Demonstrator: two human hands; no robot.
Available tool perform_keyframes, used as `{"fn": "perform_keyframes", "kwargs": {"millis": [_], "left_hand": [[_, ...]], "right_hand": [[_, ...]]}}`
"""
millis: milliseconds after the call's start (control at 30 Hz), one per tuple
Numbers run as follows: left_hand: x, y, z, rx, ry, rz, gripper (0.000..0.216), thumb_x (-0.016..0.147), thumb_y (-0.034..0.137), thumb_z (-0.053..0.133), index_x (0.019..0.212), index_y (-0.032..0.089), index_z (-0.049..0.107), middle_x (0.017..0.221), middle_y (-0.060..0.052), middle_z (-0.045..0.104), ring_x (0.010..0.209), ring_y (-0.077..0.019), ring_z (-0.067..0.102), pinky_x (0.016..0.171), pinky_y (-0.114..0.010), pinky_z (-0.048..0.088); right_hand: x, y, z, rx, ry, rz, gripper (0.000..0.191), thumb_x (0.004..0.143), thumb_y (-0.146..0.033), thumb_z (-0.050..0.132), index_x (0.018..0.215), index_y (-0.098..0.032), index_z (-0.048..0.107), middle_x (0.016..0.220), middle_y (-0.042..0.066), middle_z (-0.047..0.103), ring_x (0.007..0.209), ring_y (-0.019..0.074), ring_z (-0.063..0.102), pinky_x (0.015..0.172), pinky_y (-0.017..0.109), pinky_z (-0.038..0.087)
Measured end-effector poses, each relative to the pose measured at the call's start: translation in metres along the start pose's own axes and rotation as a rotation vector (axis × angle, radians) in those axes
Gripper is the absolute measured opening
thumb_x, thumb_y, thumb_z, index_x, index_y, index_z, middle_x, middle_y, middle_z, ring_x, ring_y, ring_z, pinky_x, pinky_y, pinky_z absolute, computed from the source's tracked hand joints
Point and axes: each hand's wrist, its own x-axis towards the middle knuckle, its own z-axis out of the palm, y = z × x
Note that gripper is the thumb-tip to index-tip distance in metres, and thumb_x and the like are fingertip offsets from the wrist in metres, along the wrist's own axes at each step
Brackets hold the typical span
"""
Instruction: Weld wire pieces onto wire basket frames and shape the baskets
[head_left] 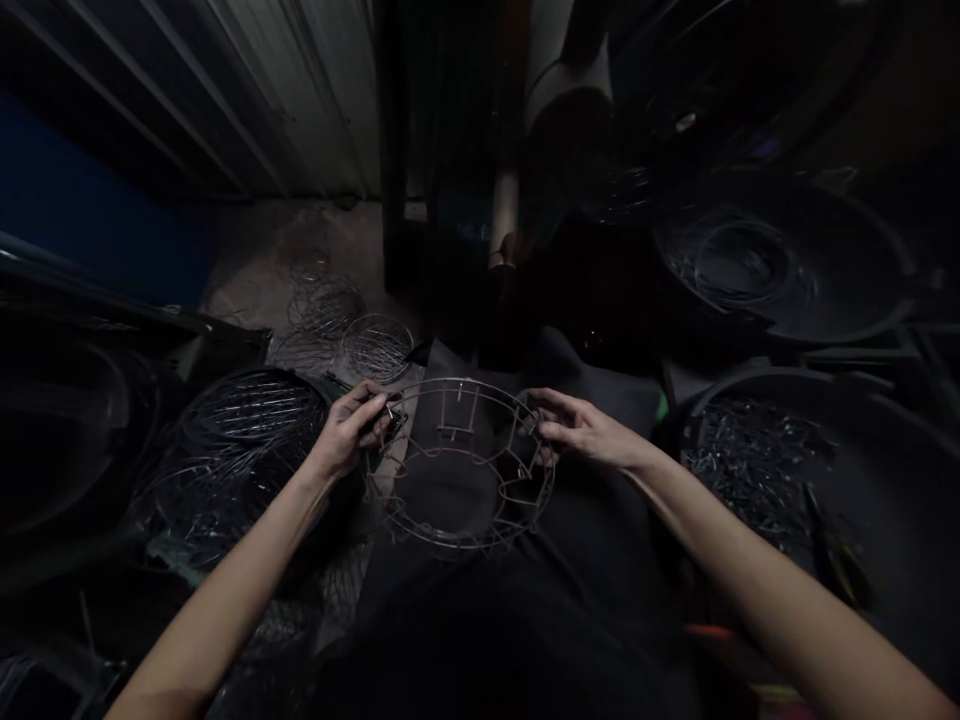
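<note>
A round wire frame (459, 465), made of two hoops joined by bent wire, rests over my dark-clothed lap. My left hand (352, 428) is closed on the frame's left rim, with a small metal clip pinched at its fingertips. On the frame's right rim, my right hand (579, 428) grips the wire with curled fingers. The scene is very dim, and fine detail of the clip is hard to make out.
A dark tub (247, 420) of stacked wire grilles sits at my left. A basin (787, 470) of small metal pieces with pliers (836, 550) lies at my right. Another basin of wire rings (739, 262) stands far right. Loose wire discs (375, 345) lie on the floor ahead.
</note>
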Motion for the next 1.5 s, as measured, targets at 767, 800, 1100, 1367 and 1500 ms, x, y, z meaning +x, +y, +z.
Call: {"fn": "perform_keyframes", "kwargs": {"millis": [767, 800, 1100, 1367, 1500], "left_hand": [[0.031, -0.025, -0.019, -0.027, 0.054, -0.111, 0.039, 0.065, 0.041, 0.075, 0.074, 0.019, 0.043, 0.048, 0.008, 0.042, 0.032, -0.0010, 0.023, 0.033, -0.014, 0.015], [0.032, -0.024, -0.019, -0.028, 0.054, -0.114, 0.039, 0.066, 0.041, 0.075, 0.074, 0.019, 0.043, 0.048, 0.008, 0.042, 0.032, -0.0008, 0.023, 0.033, -0.014, 0.015], [0.034, -0.024, -0.016, -0.132, 0.150, -0.150, 0.026, 0.080, 0.029, 0.063, 0.073, 0.017, 0.040, 0.049, 0.008, 0.045, 0.029, -0.0009, 0.024, 0.032, -0.013, 0.019], [0.036, -0.053, -0.017, -0.166, 0.255, -0.197, 0.023, 0.085, 0.026, 0.058, 0.070, 0.018, 0.041, 0.047, 0.007, 0.042, 0.030, -0.0017, 0.025, 0.033, -0.013, 0.018], [0.040, -0.053, -0.016, -0.158, 0.244, -0.166, 0.025, 0.085, 0.026, 0.059, 0.069, 0.017, 0.041, 0.048, 0.007, 0.043, 0.031, -0.0013, 0.026, 0.033, -0.013, 0.018]], "right_hand": [[-0.003, 0.088, 0.033, 0.257, 0.388, -0.017, 0.051, 0.062, -0.051, 0.077, 0.097, -0.015, 0.066, 0.085, 0.007, 0.070, 0.068, 0.0140, 0.065, 0.064, 0.026, 0.054], [-0.001, 0.087, 0.033, 0.257, 0.398, -0.013, 0.053, 0.060, -0.052, 0.077, 0.097, -0.016, 0.065, 0.084, 0.007, 0.070, 0.068, 0.0143, 0.065, 0.062, 0.026, 0.054], [0.007, 0.065, 0.021, 0.230, 0.331, -0.060, 0.056, 0.063, -0.040, 0.079, 0.112, -0.022, 0.059, 0.107, 0.006, 0.067, 0.086, 0.0179, 0.067, 0.080, 0.032, 0.055], [0.024, 0.123, 0.033, 0.320, 0.538, 0.029, 0.037, 0.066, -0.041, 0.075, 0.091, -0.018, 0.061, 0.075, 0.003, 0.069, 0.067, 0.0148, 0.066, 0.062, 0.027, 0.057], [0.030, 0.126, 0.036, 0.285, 0.614, 0.015, 0.036, 0.067, -0.044, 0.073, 0.086, -0.018, 0.059, 0.064, 0.000, 0.064, 0.057, 0.0130, 0.063, 0.052, 0.023, 0.053]]}}
